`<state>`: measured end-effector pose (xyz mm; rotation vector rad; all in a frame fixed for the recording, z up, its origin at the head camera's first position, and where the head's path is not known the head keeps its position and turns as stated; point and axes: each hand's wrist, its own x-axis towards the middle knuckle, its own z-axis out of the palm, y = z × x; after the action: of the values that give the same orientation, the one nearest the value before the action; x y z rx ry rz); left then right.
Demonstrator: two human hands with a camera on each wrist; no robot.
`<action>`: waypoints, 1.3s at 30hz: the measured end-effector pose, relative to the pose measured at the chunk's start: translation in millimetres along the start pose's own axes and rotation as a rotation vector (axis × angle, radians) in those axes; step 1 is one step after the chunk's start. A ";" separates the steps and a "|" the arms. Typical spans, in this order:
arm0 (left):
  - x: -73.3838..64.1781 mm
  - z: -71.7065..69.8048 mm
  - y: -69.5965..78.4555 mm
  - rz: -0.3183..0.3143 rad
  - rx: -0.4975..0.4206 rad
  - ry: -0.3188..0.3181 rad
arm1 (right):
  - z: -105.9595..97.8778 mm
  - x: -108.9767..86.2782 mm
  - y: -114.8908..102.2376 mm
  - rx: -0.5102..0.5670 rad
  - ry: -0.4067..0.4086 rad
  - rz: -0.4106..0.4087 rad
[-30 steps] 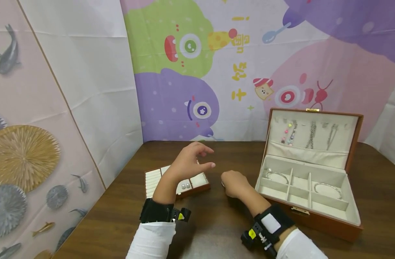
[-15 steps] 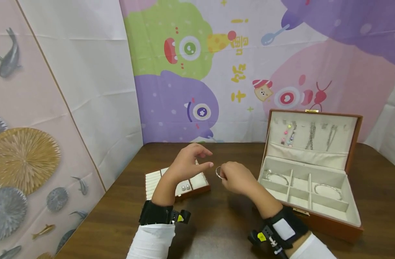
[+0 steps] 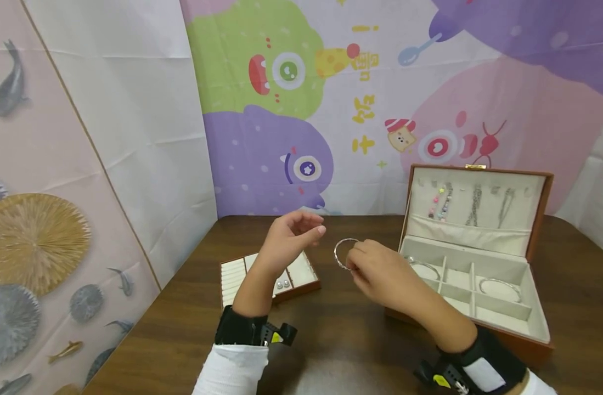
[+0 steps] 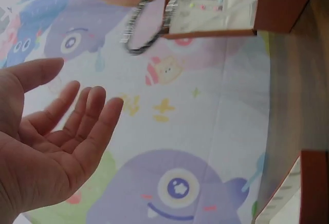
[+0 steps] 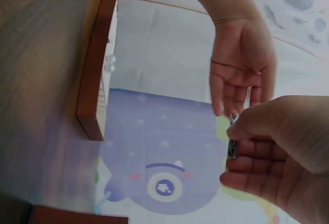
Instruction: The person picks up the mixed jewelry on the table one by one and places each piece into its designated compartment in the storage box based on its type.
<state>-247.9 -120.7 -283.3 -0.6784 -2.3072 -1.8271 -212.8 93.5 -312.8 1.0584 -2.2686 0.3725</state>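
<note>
My right hand (image 3: pixel 385 274) pinches a thin silver bangle (image 3: pixel 336 253) between thumb and fingers, above the middle of the table. In the left wrist view the bangle (image 4: pixel 131 26) shows a patterned surface and hangs as an upright loop. My left hand (image 3: pixel 286 241) is raised over the small jewelry tray (image 3: pixel 297 292), palm turned toward the bangle. Its fingers are loosely bent, and nothing lies in the palm (image 4: pixel 46 167). A gap separates the left hand from the bangle in the head view. Pearl earrings (image 3: pixel 283 284) sit in the tray, whose middle is hidden behind the left forearm.
On the right stands an open brown jewelry box (image 3: pixel 533 351), its lid upright. Necklaces (image 3: pixel 474 206) and beaded strands (image 3: pixel 446 203) hang inside the lid. Its compartments hold bangles, one in the right section (image 3: pixel 501 281). A printed cloth (image 3: pixel 365 181) hangs behind the table.
My right hand has risen and turned, bringing the pinched bangle from mostly hidden into full view. The left hand stays nearly in place, its wrist turned slightly and fingers a little higher.
</note>
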 end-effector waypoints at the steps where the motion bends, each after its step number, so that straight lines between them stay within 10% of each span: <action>1: 0.1 1.1 0.5 -0.036 -0.030 -0.019 | -1.9 -0.7 0.1 -0.004 0.022 -0.030; 9: 2.8 10.1 3.9 -0.227 -0.213 -0.194 | -7.7 -1.7 3.6 -0.028 0.145 -0.223; 21: 0.5 19.4 4.4 -0.202 -0.163 -0.157 | -9.5 -4.9 4.6 -0.095 0.174 -0.273; 32: -2.4 29.4 9.0 -0.162 -0.195 -0.115 | -56.9 -25.0 27.6 0.128 0.202 -0.172; 39: -0.2 31.5 9.5 -0.147 -0.190 -0.142 | -97.8 -57.5 70.3 0.083 0.205 0.018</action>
<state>-238.1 -89.3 -283.2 -0.7015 -2.3475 -2.1513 -198.5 220.0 -272.5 0.9936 -2.0965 0.5609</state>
